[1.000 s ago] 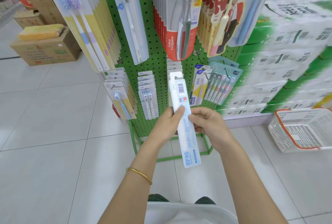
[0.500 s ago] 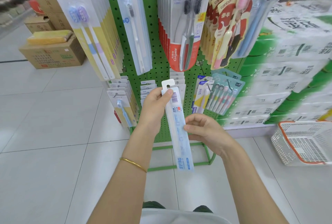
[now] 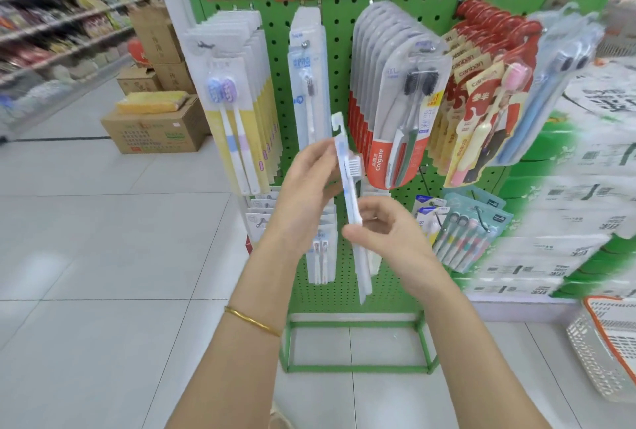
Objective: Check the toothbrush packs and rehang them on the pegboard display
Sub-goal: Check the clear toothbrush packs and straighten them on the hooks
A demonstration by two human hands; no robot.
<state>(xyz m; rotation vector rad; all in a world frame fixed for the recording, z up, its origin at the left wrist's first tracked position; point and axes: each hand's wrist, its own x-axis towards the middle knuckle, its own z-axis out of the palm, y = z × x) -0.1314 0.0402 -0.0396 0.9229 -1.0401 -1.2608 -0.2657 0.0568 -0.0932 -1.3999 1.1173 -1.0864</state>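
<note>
Left hand (image 3: 304,187) fingers (image 3: 325,155) pinch the upper part of the toothbrush pack (image 3: 349,187); right hand (image 3: 392,232) fingers curl round its middle. The pack is held near upright and edge-on in front of the pegboard (image 3: 340,50), so its print is unreadable. Its lower end, at 6 o'clock, blurs into the small hanging packs (image 3: 321,256) behind. The basket (image 3: 599,359) at 4 o'clock is cut off by the frame edge. Open floor (image 3: 103,256) lies at 9 o'clock, with a cardboard box (image 3: 155,132) at 10 o'clock.
</note>
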